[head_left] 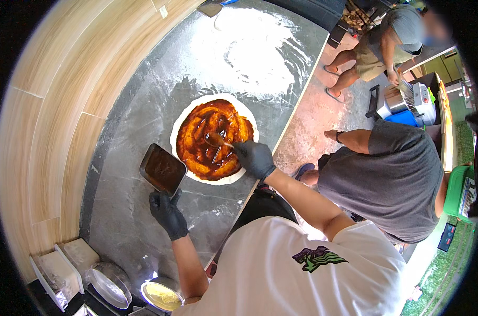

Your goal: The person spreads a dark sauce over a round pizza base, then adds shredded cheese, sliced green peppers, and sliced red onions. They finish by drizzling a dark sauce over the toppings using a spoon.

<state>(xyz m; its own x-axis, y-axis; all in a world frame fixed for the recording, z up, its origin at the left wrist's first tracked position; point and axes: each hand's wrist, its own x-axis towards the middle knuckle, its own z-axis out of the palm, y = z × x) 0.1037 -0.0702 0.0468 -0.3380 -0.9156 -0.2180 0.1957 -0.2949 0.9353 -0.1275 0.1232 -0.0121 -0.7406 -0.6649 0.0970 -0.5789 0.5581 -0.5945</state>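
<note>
1. Sauce already covers most of the pizza base (213,101), a pale round of dough lying on the floured dark stone counter (144,105); a thin bare rim shows all round it.
2. On the near right edge of the base, the right hand (254,158) in a black glove has its fingers curled shut round the handle of a spoon (215,139), whose bowl sits in the sauce close to the middle of the base.
3. Just beside the near left edge of the base, the left hand (168,213), also gloved, steadies a rectangular metal sauce tray (162,169). Its fingertips touch the tray's near corner, but I cannot tell whether they pinch it or only rest there.
4. To do this well, I'd say keep the back of the spoon flat and sweep outward from the middle of the base in widening circles, with light pressure so the dough doesn't tear.
5. I'd thin out the darker pooled streaks near the middle of the base and stop short of the rim so the crust stays bare.
6. I'd keep the tray touching-close to the base, so refills drip over the tray or the dough and not the counter.
7. 2 other people stand beyond the counter's far edge, well apart from the base.
</note>
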